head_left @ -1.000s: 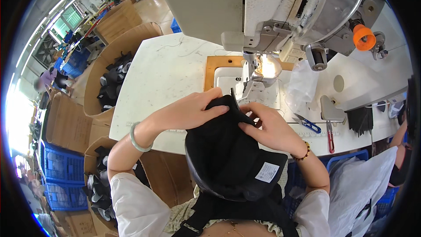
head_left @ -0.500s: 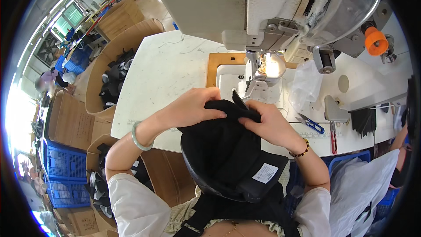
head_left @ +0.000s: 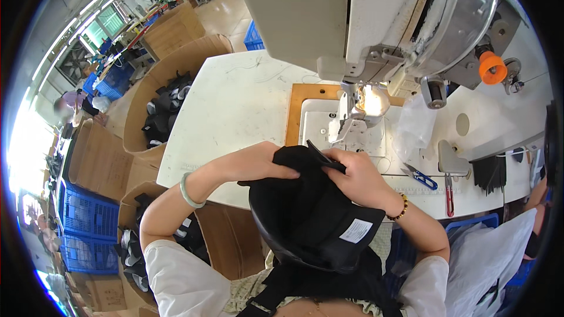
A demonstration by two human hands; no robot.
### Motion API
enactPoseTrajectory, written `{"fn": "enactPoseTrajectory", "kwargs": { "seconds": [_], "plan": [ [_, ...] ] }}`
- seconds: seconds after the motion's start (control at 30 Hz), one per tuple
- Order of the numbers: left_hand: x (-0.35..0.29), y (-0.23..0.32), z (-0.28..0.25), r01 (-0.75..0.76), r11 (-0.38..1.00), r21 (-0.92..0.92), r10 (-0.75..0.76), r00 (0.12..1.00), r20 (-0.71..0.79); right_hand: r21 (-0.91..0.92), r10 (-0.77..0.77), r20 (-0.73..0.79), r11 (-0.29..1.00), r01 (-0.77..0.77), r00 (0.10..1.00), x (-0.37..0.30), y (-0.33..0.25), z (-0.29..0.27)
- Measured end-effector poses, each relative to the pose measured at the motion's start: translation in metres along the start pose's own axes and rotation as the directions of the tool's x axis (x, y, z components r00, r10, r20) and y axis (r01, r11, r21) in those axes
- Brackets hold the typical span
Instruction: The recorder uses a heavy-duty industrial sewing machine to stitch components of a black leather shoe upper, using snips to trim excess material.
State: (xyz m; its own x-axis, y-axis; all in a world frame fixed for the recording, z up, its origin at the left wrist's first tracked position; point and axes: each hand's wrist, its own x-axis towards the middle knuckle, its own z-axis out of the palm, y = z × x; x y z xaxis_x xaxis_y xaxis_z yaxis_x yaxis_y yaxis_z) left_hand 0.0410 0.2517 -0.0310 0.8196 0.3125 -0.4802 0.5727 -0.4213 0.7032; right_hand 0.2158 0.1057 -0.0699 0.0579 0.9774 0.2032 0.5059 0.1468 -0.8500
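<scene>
Both my hands grip the upper edge of a soft black fabric piece (head_left: 299, 205), rounded and pouch-like, with a white label (head_left: 356, 230) on its lower right flap. My left hand (head_left: 258, 162) pinches the edge between thumb and fingers, its fingertips behind the cloth. On the other side my right hand (head_left: 359, 177) holds a narrow black strip that sticks up from the edge. The piece hangs over the table's front edge towards my chest. Just beyond my hands stands a sewing machine (head_left: 352, 120) with its lamp lit; the cloth is apart from its presser foot.
Blue thread snips (head_left: 420, 177) and a red-handled tool (head_left: 449, 196) lie right on the white table (head_left: 217, 105). Clear plastic (head_left: 416, 126) lies beside the machine. Cardboard boxes (head_left: 138, 105) of black pieces and blue crates (head_left: 88, 211) stand left. White plastic sheeting (head_left: 487, 252) hangs right.
The view has tilted slightly upward and left. My hands, still gripping the black fabric piece, have come a little nearer to me, away from the presser foot.
</scene>
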Motion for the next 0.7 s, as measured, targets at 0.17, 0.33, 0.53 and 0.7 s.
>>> {"fn": "enactPoseTrajectory", "kwargs": {
  "seconds": [0.17, 0.33, 0.53, 0.7],
  "plan": [
    [-0.030, 0.018, -0.020, -0.079, 0.939, 0.333, 0.178, 0.944, -0.279, 0.104, -0.028, -0.010, 0.994, 0.029, 1.000, 0.018, -0.011, -0.003],
    [-0.025, 0.042, -0.067, 0.352, 0.725, 0.592, 0.338, 0.566, -0.752, -0.232, -0.286, -0.150, 0.941, 0.248, 0.946, 0.001, -0.016, -0.017],
    [0.066, 0.030, -0.076, 0.392, 0.528, 0.753, 0.692, 0.316, -0.650, -0.155, -0.103, -0.784, 0.987, -0.032, 0.612, -0.028, 0.023, -0.068],
    [0.191, -0.009, -0.064, 0.545, 0.140, 0.826, 0.990, -0.084, -0.112, -0.227, -0.231, -0.568, 0.967, 0.119, 0.790, 0.031, 0.084, -0.100]
  ]
}}
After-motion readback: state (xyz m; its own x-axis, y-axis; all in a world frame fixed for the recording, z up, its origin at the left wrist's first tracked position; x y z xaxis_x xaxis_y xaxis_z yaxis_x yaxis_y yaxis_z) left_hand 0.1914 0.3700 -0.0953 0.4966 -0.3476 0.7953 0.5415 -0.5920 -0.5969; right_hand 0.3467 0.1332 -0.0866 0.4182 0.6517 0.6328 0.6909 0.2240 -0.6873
